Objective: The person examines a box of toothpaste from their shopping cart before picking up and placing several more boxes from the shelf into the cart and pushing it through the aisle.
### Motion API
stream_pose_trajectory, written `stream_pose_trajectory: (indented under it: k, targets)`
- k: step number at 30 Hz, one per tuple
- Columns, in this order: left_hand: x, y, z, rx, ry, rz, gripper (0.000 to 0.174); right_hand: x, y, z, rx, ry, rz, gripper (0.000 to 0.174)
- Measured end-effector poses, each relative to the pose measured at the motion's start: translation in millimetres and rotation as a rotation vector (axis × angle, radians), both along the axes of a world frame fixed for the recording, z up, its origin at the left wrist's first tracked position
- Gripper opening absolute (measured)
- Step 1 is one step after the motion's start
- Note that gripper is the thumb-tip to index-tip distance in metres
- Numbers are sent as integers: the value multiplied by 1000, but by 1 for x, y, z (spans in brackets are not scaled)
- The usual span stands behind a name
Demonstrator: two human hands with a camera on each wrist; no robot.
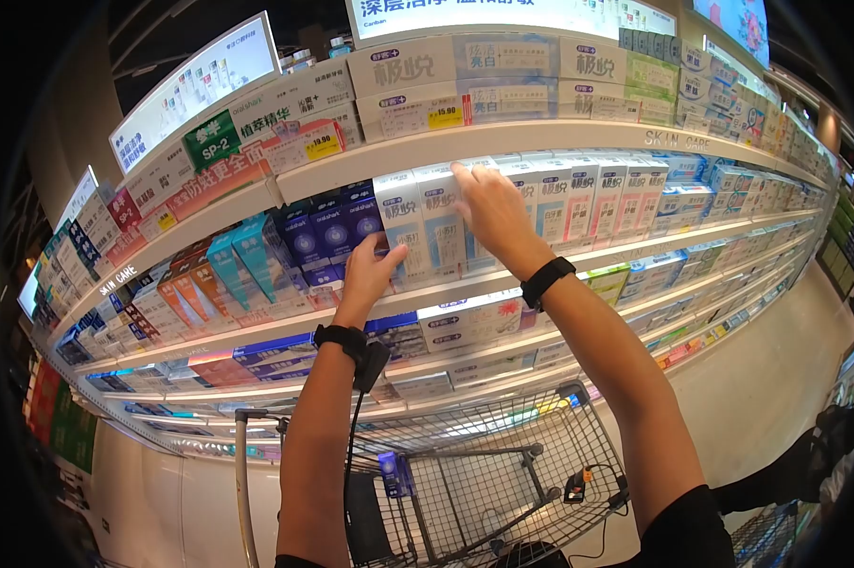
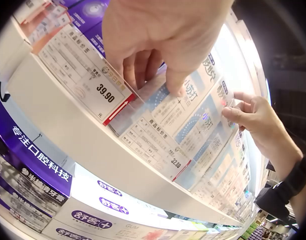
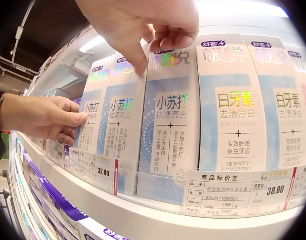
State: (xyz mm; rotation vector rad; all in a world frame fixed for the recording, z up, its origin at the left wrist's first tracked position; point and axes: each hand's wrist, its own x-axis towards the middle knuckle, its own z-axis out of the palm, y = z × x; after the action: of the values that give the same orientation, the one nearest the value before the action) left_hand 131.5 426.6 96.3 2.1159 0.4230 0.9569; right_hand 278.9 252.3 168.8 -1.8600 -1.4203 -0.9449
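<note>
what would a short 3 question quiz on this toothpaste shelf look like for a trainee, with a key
1. Multiple choice: which label is on the toothpaste carton that the left hand touches?
a) SP-2
b) 小苏打
c) 白牙素

2. True or false: the shopping cart has nothing in it.

3. Fill in the blank: the price tag in front of the 白牙素 carton nearest the right hand shows ____.

Key: 1 b; 2 false, a small blue box is in it; 3 38.80.
</note>
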Motion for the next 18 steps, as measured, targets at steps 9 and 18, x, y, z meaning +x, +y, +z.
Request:
stream_pose_trajectory:
  k: [9,18]
  targets:
    - [-6,-4,1,-20,27,-18,48,2,2,-4,30,-14,9,52]
    - [-43,-17,-4,93,-75,70,61,-32,-45,-15,158,144,258,52]
